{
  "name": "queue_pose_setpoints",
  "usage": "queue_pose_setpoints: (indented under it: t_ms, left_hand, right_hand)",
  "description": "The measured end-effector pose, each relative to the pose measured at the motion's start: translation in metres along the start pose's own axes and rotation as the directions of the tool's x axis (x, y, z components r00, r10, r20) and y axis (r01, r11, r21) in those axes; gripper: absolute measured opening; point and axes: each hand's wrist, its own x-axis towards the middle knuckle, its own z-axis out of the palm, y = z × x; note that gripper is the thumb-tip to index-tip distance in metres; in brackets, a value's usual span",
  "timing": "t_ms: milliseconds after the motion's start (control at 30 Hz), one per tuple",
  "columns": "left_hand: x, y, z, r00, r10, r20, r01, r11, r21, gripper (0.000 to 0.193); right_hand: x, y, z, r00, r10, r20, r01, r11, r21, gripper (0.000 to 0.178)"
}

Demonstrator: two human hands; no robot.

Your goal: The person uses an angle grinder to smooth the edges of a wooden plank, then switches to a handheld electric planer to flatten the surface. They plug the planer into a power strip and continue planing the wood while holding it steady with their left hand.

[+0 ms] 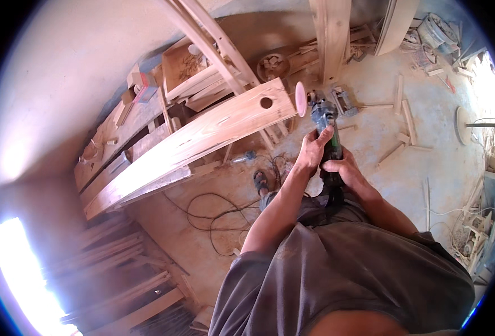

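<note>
Both my hands are wrapped round a dark angle grinder [332,148]. My left hand [314,150] grips its body just behind the head, thumb on top. Closer to my body, my right hand [345,168] is closed on the rear of it. A round pink disc [300,99] on the tool stands nearly edge-on, beside the end of a long pale wooden board [202,143]. Whether disc and board touch, I cannot tell. The board slants from lower left to upper middle and has a round hole [266,103] near that end.
Left of me stands a cluttered workbench [132,148] with a wooden box [188,67]. Stacked planks [118,257] lie at lower left. A dark cable [214,215] loops over the floor by my foot. Wood offcuts [407,120] are scattered right. Upright boards [331,39] stand ahead.
</note>
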Motion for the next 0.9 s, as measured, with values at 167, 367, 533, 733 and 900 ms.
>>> queue_pose_setpoints:
  t_ms: [167, 367, 533, 733, 900]
  left_hand:
    - [-0.026, 0.017, -0.063, 0.989, 0.061, 0.135, -0.057, 0.998, -0.033, 0.049]
    - [-0.072, 0.025, -0.157, 0.995, 0.040, 0.089, -0.060, 0.971, 0.233, 0.055]
    - [-0.104, 0.028, -0.205, 0.984, 0.066, 0.166, -0.120, 0.933, 0.340, 0.057]
    - [-0.111, 0.078, -0.341, 0.785, 0.620, -0.005, -0.125, 0.166, 0.978, 0.078]
    - [-0.056, 0.108, -0.388, 0.841, 0.501, 0.204, -0.090, -0.242, 0.966, 0.106]
  right_hand:
    - [0.003, 0.025, 0.074, 0.996, -0.056, -0.072, 0.054, 0.998, -0.033, 0.046]
    - [0.002, 0.062, 0.164, 0.983, 0.162, -0.083, -0.163, 0.986, -0.015, 0.048]
    - [-0.007, 0.095, 0.190, 0.980, 0.114, -0.165, -0.087, 0.983, 0.161, 0.050]
    - [-0.007, 0.097, 0.139, 0.966, 0.151, -0.209, -0.096, 0.963, 0.254, 0.048]
    - [-0.016, 0.108, 0.094, 0.949, 0.232, -0.215, -0.119, 0.892, 0.436, 0.036]
